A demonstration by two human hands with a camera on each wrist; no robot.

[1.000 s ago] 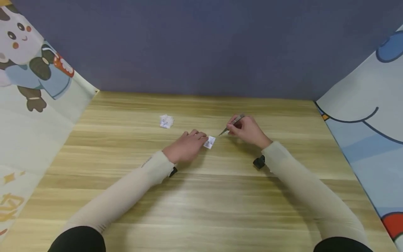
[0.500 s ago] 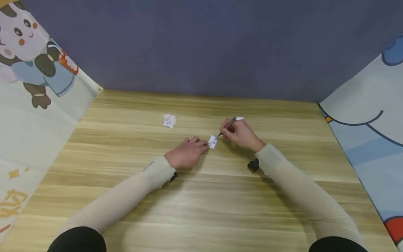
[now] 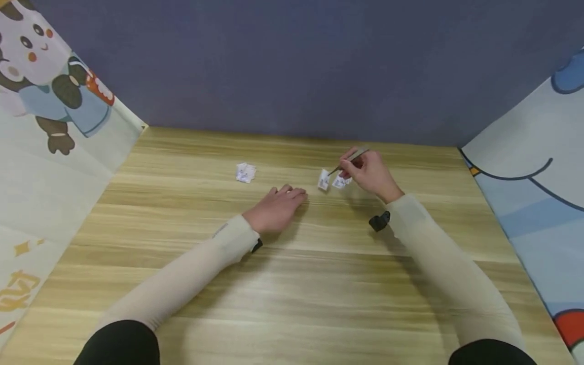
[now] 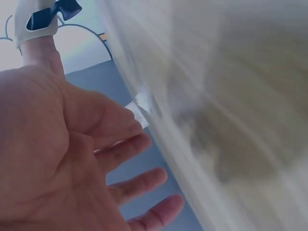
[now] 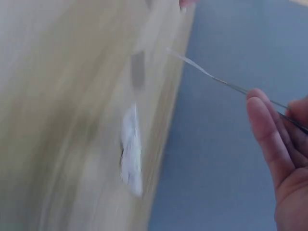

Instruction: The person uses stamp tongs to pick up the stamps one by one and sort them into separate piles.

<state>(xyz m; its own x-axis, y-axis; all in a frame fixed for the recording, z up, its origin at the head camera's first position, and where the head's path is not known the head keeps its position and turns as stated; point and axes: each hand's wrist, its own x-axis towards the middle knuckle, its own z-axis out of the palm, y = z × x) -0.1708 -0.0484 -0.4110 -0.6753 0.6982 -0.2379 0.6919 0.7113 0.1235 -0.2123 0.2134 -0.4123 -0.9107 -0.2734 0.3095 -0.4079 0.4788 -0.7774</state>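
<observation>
My right hand [image 3: 371,173] pinches a pair of metal tweezers [image 3: 355,157] between thumb and fingers. At the tweezers' tips is a small white printed square [image 3: 323,180], which looks like paper or thin film. In the right wrist view the piece appears edge-on and off the table. Partly under the right hand lie more such squares [image 3: 339,182], seen as a white pile [image 5: 131,149] in the right wrist view. My left hand [image 3: 275,209] holds nothing, its fingers loosely extended over the wooden tabletop, left of the lifted square.
Another small pile of white printed squares [image 3: 246,173] lies farther back on the wooden table [image 3: 292,284]. A dark blue-grey panel [image 3: 292,66] rises behind the table. Cartoon-printed panels stand at the left [image 3: 55,192] and right [image 3: 524,167].
The tweezers have taken the square from beside the left fingertips and carried it back and to the right, off the table. The left hand has shifted slightly forward.
</observation>
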